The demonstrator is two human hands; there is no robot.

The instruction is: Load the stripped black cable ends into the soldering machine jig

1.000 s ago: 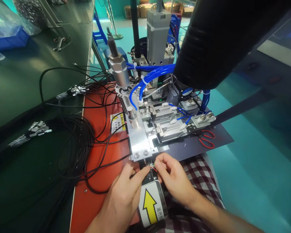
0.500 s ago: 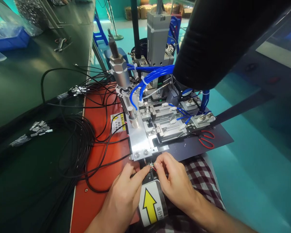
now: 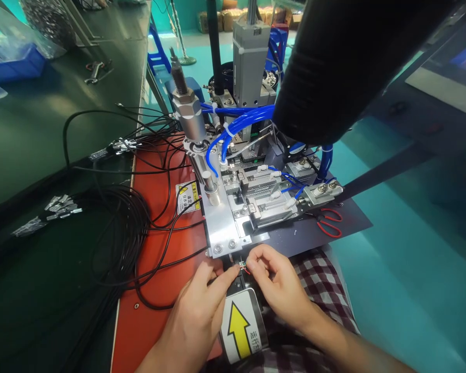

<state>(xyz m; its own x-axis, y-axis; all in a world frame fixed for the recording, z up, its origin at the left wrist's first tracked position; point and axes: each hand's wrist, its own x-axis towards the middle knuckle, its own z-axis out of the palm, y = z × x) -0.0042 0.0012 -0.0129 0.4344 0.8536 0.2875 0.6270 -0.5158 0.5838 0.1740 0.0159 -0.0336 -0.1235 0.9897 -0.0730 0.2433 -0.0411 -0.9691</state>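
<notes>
Apparently the step in hand is fine fingertip work at the front edge of the machine: a small part [image 3: 242,266] with red wire [image 3: 247,271] showing at it sits between the two hands, just below the bolted metal plate [image 3: 221,228] and above the label with a yellow arrow [image 3: 238,331]. The right hand [image 3: 278,284] has thumb and forefinger brought together, pinching the part at its right end, the other fingers curled behind. The left hand [image 3: 196,305] stretches its thumb to the part's left side while its fingers bend near the plate's corner; whether they grip anything underneath cannot be told, since the thumb and knuckles cover that spot. The part is too small to tell how it is seated or what its other end touches. As a judgement, the next move calls for small, even corrections from both hands together, with the wire clear of the plate's edge and the fingers out from under the machine. Black cables [image 3: 130,223] lie looped across the red board [image 3: 159,176] and the table [image 3: 34,134] to the left, and red-handled scissors [image 3: 330,230] rest well apart on the right.
</notes>
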